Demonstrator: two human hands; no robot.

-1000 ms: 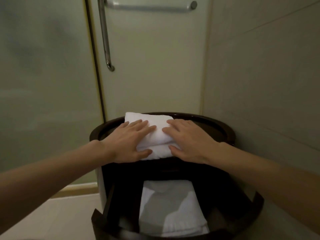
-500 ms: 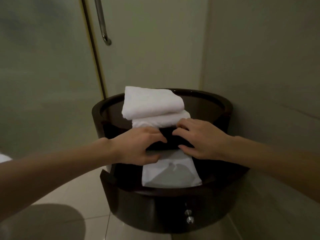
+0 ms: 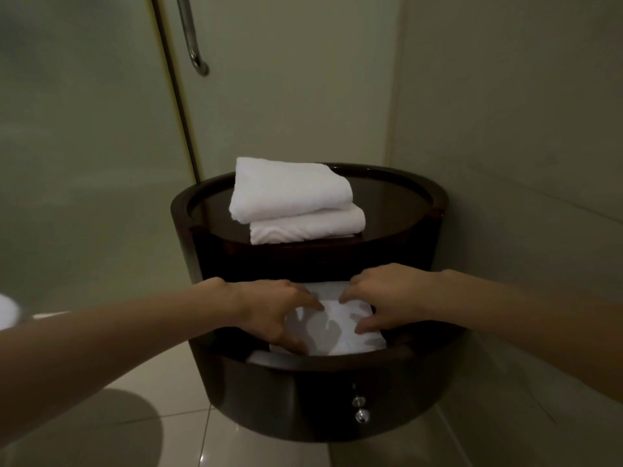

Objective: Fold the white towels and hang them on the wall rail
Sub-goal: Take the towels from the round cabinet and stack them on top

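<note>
Glass (image 3: 84, 163) fills the left side, frosted and dim, with a metal handle (image 3: 192, 38) hanging down its door edge. Below it lies pale tiled floor (image 3: 168, 433). The left hand (image 3: 273, 311) reaches into the open drawer (image 3: 303, 392) of a dark round cabinet (image 3: 404, 230) set in the corner. Its fingers are bent and spread over the cloth there, with the thumb down at the near edge. On the cabinet top two folded towels (image 3: 290, 190) sit stacked, the upper one shifted left and back of the lower. A third towel (image 3: 340, 332) lies flat in the drawer between the hands, with finger shadows across it. Two shiny knobs (image 3: 361, 415) stand one above the other on the drawer front. The right hand (image 3: 387, 298) mirrors the left, fingers curved toward the third towel's far edge and thumb near its right side. Whether either hand has actually closed on the cloth I cannot tell. A plain wall (image 3: 505, 129) closes the right.
</note>
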